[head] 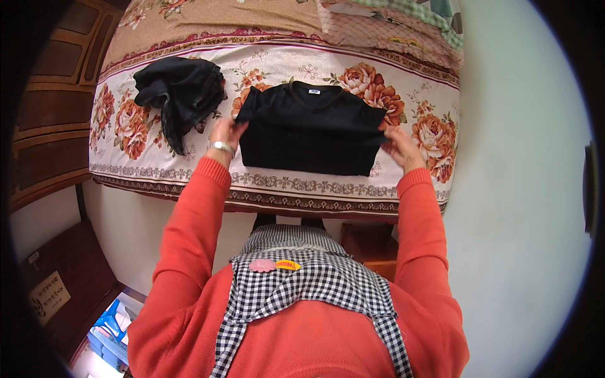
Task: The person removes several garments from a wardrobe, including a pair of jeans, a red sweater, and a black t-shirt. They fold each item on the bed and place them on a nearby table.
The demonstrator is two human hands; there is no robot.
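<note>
A black short-sleeved T-shirt (307, 146) lies on the flowered bedspread (293, 189), its round neckline and white neck label at the far side. Part of the shirt is folded over, making a wide band across its middle. My left hand (227, 132), with a metal-banded watch on the wrist, pinches the cloth at the left edge. On the opposite edge, my right hand (401, 145) grips the fabric between thumb and fingers. Left of the shirt sits a crumpled black garment (182, 97), apart from my hands.
Folded quilted bedding (397, 33) rests at the bed's far right. A white wall (510, 189) runs along the right side. Wooden cabinets (52, 123) stand at left, with a dark wooden panel (66, 283) below them. Beneath the bed's near edge is a brown wooden piece (371, 243).
</note>
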